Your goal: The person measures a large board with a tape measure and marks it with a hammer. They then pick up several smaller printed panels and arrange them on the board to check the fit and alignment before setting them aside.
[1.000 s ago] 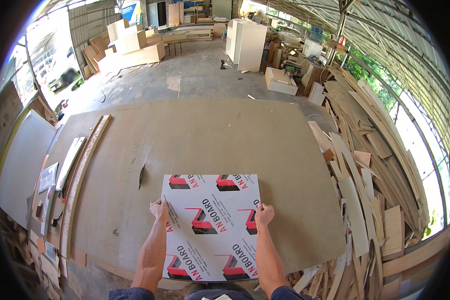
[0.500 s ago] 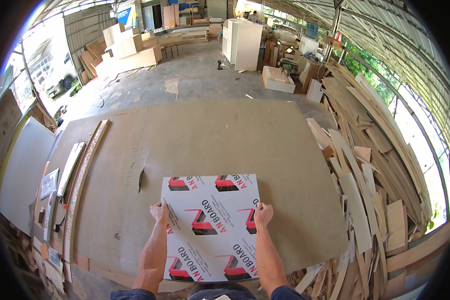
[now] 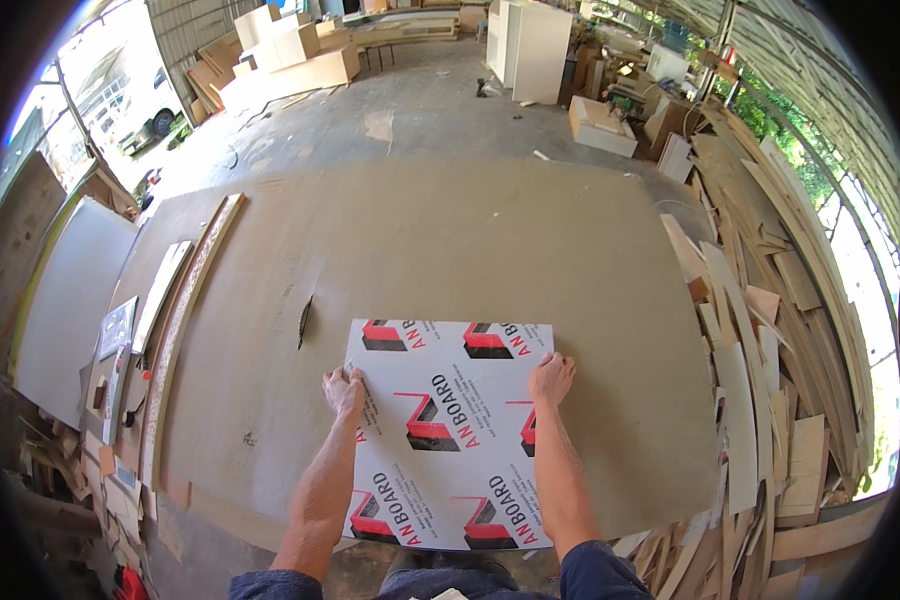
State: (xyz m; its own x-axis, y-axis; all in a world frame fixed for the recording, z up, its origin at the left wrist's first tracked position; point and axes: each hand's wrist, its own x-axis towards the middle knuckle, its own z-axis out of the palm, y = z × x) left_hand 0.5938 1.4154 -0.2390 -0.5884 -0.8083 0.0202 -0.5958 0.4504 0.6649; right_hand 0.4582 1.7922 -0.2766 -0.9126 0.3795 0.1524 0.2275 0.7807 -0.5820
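Note:
A rectangular white panel (image 3: 435,385) printed with a red and black pattern lies over the near edge of a large brown sheet (image 3: 270,250). My left hand (image 3: 343,392) grips the panel's left edge, a little below its far corner. Opposite it, my right hand (image 3: 552,380) has its fingers closed on the right edge, also close to the far corner. Part of the fingers of each hand is hidden. Left of the panel, a small dark elongated mark or slit (image 3: 305,322) shows on the sheet.
A long narrow strip (image 3: 195,330) and a white bar (image 3: 160,290) lie along the sheet's left side. Wood offcuts (image 3: 735,430) pile up on the right. Beyond the sheet, a pale cabinet (image 3: 538,55) and stacked boxes (image 3: 285,60) stand on the concrete floor (image 3: 400,105).
The view has tilted down and shifted, so everything sits higher and further right. The panel keeps about the same place on the sheet. My right hand is closer to the panel's far corner.

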